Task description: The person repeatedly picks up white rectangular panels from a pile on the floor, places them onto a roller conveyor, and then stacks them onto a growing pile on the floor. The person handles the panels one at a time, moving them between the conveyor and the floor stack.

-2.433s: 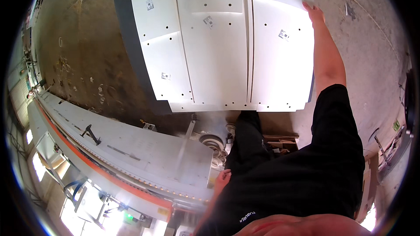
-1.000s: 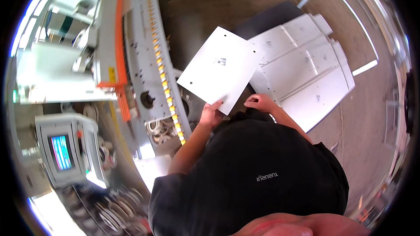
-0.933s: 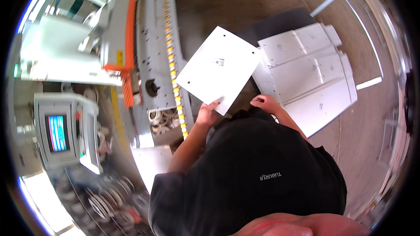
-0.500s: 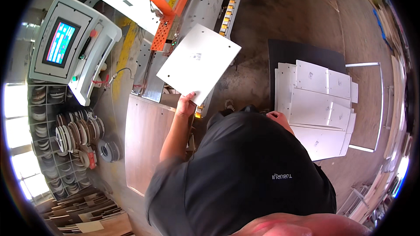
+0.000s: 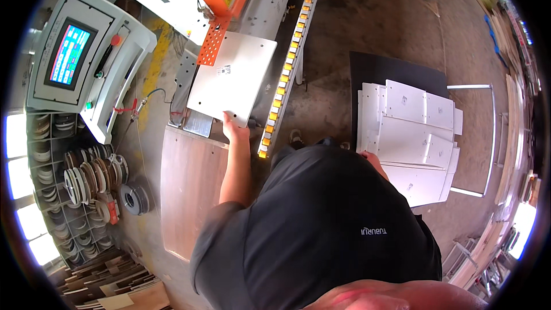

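My left hand [image 5: 234, 129] grips the near edge of a white rectangular panel [image 5: 232, 77] with a small label on it. The panel lies flat against the machine, its far corner under an orange perforated guard [image 5: 213, 43]. My left arm reaches straight forward from my dark shirt. My right hand [image 5: 374, 162] is mostly hidden behind my torso. Only a small part of it shows, at the near edge of a stack of white panels [image 5: 410, 138]. Whether its fingers are closed cannot be made out.
A control console with a lit screen [image 5: 72, 51] stands at the left. A rail of yellow rollers [image 5: 287, 63] runs beside the panel. A wood-grain board [image 5: 192, 189] lies below it. Shelves with coiled edge strips [image 5: 86, 178] are at the far left. The stack sits on a black mat [image 5: 396, 72].
My view has swung from the stack to the machine. The white panel has moved from in front of me to the machine. My right hand has let go of it and now rests by the stack.
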Demonstrator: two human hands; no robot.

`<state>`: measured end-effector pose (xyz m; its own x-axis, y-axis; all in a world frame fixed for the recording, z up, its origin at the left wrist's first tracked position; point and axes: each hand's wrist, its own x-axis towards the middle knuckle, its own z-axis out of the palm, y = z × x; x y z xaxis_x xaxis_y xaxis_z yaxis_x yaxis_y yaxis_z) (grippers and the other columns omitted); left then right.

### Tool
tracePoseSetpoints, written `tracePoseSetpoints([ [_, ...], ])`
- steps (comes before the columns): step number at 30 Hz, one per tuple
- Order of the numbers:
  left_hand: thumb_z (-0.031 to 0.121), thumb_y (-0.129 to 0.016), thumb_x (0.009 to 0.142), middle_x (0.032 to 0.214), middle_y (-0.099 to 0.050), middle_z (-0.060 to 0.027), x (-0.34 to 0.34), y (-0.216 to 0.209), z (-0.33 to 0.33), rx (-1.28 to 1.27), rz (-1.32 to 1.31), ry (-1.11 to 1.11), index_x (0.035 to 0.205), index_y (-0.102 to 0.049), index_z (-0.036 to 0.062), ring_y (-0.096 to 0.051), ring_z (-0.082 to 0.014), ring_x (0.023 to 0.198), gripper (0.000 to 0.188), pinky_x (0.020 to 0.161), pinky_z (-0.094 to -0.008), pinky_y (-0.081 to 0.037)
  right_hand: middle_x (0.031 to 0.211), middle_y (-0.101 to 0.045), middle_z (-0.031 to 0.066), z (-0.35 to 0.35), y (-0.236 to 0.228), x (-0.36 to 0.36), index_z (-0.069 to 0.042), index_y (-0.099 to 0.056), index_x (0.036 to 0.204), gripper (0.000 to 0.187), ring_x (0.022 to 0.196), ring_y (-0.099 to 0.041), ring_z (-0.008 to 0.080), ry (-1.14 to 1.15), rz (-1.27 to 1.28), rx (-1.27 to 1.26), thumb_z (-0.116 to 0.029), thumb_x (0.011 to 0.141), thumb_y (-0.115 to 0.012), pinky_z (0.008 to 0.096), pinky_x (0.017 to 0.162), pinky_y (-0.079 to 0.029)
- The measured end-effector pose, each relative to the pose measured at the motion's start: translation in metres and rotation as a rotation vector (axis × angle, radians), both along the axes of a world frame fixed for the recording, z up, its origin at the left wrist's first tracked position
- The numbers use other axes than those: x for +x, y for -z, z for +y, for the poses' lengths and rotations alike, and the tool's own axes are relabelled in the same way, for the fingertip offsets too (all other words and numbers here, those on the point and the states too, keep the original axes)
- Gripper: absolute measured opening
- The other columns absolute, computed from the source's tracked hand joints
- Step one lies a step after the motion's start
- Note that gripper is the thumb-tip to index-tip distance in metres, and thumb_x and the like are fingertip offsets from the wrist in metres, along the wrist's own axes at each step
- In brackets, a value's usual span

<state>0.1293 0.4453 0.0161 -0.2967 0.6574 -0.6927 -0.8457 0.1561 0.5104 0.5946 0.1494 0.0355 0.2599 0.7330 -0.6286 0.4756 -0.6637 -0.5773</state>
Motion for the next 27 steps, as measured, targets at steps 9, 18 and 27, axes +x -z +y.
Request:
tracePoseSetpoints([
  [9, 0.041, -0.054, 0.104, 0.135, -0.06, -0.01, 0.045, 0.001, 0.071, 0.007, 0.06, 0.005, 0.137, -0.054, 0.0033, -0.059, -0.0296, 0.119, 0.051, 0.106, -0.0459, -0.046, 0.1, -0.075, 0.0156, -0.043, -0.017, -0.02, -0.001, -0.074, 0.11, 0.038, 0.095, -0.072, 0.0245, 0.218, 0.044, -0.05, -0.035, 0.092, -0.07, 0.0348, 0.085, -0.054],
  [18, 0.049, -0.057, 0.1, 0.137, -0.059, -0.006, 0.079, 0.005, 0.148, 0.021, 0.033, 0.218, 0.137, -0.056, 0.0117, -0.056, -0.0301, 0.124, 0.053, 0.106, -0.0554, -0.042, 0.102, -0.074, 0.0164, -0.113, 0.029, -0.019, -0.004, -0.075, 0.108, 0.04, 0.097, -0.07, 0.0296, 0.45, -0.02, -0.103, -0.039, 0.095, -0.061, 0.0379, 0.088, -0.053],
  [27, 0.045, -0.049, 0.103, 0.124, -0.063, -0.0072, 0.146, -0.005, 0.145, -0.021, 0.508, 0.89, 0.132, -0.055, 0.0017, -0.062, -0.0239, 0.105, 0.053, 0.089, -0.0389, -0.052, 0.094, -0.073, 0.0071, -0.186, 0.125, 0.006, -0.013, -0.077, 0.099, 0.043, 0.084, -0.069, 0.0248, 0.374, -0.148, -0.182, -0.052, 0.095, -0.06, 0.0359, 0.08, -0.054],
])
